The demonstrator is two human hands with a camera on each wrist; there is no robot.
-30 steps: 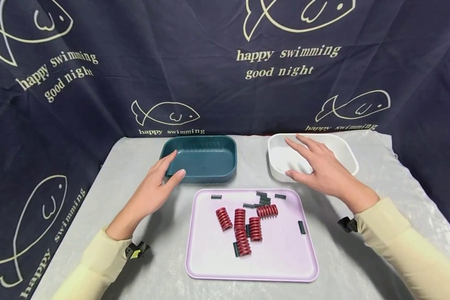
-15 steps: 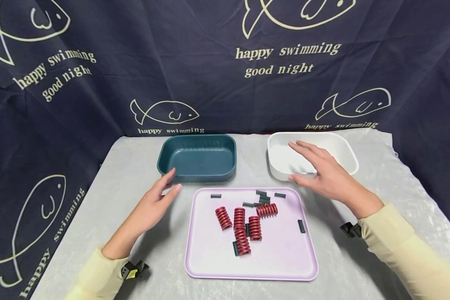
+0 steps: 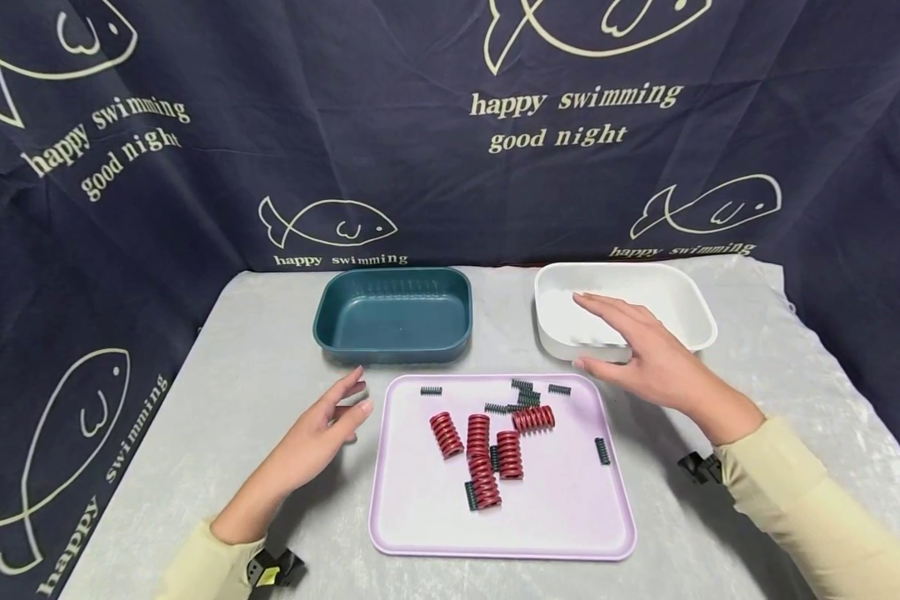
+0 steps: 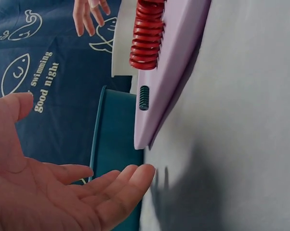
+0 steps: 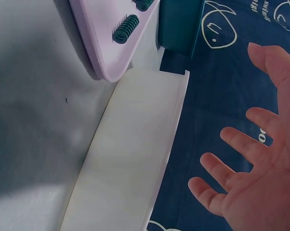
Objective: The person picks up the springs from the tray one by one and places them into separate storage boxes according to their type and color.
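Observation:
My left hand (image 3: 317,439) hovers left of the lilac tray (image 3: 555,521), its fingers relaxed and holding nothing. Over the near side of the white bin (image 3: 570,343) is my right hand (image 3: 654,360), fingers spread, also with nothing in it. On the tray lie several thick red coil springs (image 3: 446,435), mostly grouped near the middle. Several small dark green springs (image 3: 431,391) are scattered about them, some bunched at the back and two partly hidden against red ones. One small dark spring (image 3: 602,451) lies by the tray's right edge.
A teal bin (image 3: 393,354) stands at the back left of the table, behind the tray, with no contents showing. The grey cloth (image 3: 322,558) covers the table. A dark blue curtain (image 3: 435,142) with fish drawings hangs behind and at the sides.
My left hand has drawn back from the teal bin toward me, to beside the tray's left edge. My right hand has shifted slightly nearer. The springs have stayed put.

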